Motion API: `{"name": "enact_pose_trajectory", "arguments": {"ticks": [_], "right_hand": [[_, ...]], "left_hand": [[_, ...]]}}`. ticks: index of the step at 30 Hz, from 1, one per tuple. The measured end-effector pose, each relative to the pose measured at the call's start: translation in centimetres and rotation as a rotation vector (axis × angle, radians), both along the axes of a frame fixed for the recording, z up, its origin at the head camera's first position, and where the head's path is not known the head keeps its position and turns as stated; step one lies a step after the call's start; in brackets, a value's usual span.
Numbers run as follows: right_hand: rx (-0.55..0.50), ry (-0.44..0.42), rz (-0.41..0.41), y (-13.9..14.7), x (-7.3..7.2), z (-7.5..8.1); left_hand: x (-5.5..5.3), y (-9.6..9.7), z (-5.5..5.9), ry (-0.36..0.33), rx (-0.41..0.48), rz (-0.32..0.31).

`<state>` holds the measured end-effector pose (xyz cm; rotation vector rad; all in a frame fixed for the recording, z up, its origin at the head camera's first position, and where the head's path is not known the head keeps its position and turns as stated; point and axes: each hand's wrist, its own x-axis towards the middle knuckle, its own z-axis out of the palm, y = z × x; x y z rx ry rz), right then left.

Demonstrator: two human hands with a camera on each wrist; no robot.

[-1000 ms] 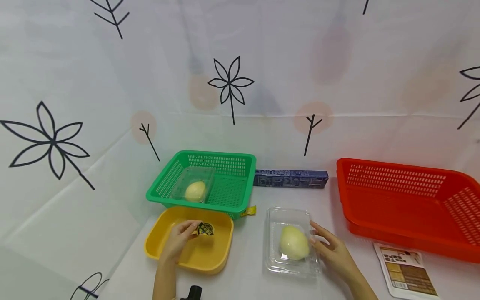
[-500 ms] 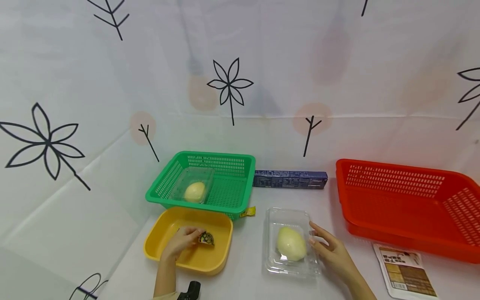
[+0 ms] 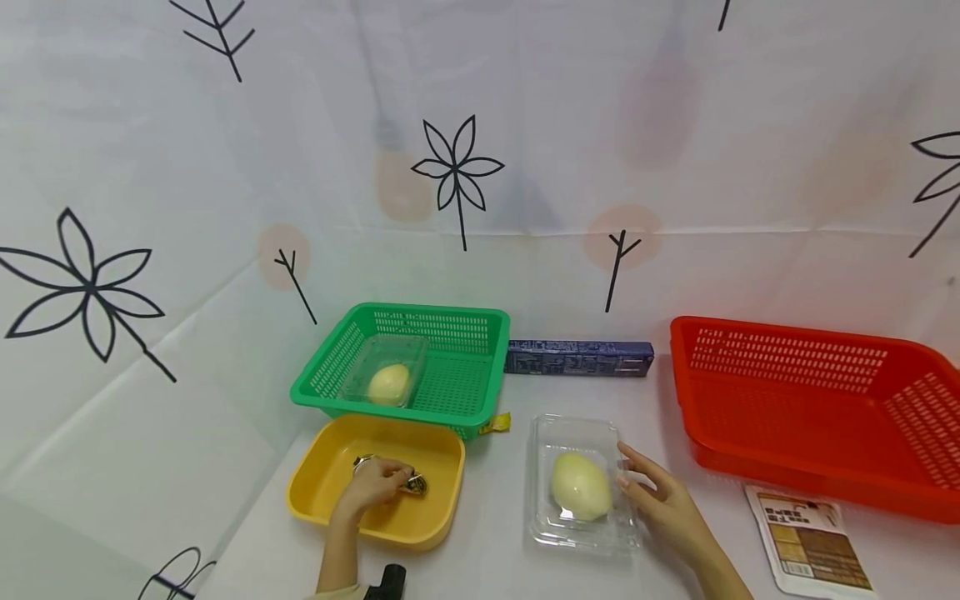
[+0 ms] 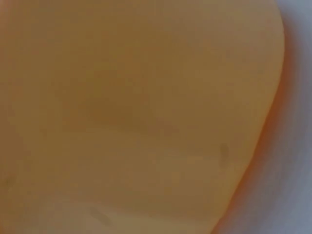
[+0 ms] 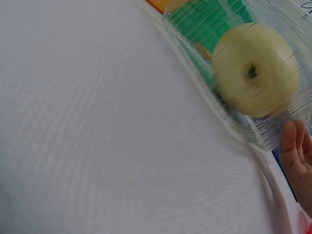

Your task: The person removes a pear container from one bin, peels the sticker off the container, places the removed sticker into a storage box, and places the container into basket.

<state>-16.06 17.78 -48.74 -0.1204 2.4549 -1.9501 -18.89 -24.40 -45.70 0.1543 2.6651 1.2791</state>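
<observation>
My left hand (image 3: pixel 375 485) reaches down into the yellow basin (image 3: pixel 311 492) and pinches a small dark-and-gold packet (image 3: pixel 417 484) low over its floor. Another small shiny piece (image 3: pixel 363 460) shows just behind the knuckles. On the table, a clear plastic clamshell box (image 3: pixel 551 433) contains a pale yellow, round fruit (image 3: pixel 581 487), its stem pit visible in the right wrist view. Lightly bent fingers of my right hand (image 3: pixel 663 504) touch the box's right side. The left wrist view is a yellow-brown blur, with the hand's work unseen there.
A green basket (image 3: pixel 457 392) behind the basin holds a similar clear box (image 3: pixel 371 354) with a pale fruit. A yellow packet (image 3: pixel 496 423) lies beside it. A long blue box (image 3: pixel 581 358) stands behind. The red basket (image 3: pixel 787 425) and a brown-and-white pouch (image 3: pixel 810 537) are at right.
My left hand has lowered further into the yellow basin with the packet. The fruit has shifted slightly left inside the box. My right hand has stayed at the box's side.
</observation>
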Motion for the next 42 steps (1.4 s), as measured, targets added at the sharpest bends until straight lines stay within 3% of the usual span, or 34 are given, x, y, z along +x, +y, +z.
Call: {"name": "enact_pose_trajectory", "arguments": {"ticks": [4, 8, 16, 26, 32, 42], "right_hand": [[-0.001, -0.007, -0.001, 0.02, -0.04, -0.01], [-0.010, -0.009, 0.002, 0.02, -0.09, 0.02], [-0.021, -0.006, 0.004, -0.04, -0.09, -0.15], [-0.013, -0.002, 0.004, -0.09, -0.07, -0.12], [-0.021, 0.001, 0.000, -0.05, -0.12, 0.09], [-0.005, -0.011, 0.006, 0.06, -0.10, 0.06]], "left_hand": [[0.00, 0.39, -0.04, 0.024, -0.074, 0.014], [0.01, 0.59, 0.06, 0.000, -0.082, 0.020], [-0.02, 0.40, 0.29, 0.018, -0.096, -0.047], [-0.45, 0.20, 0.14, -0.090, 0.123, -0.180], [-0.32, 0.34, 0.29, -0.153, 0.296, -0.162], [-0.18, 0.47, 0.43, -0.127, 0.342, -0.088]]}}
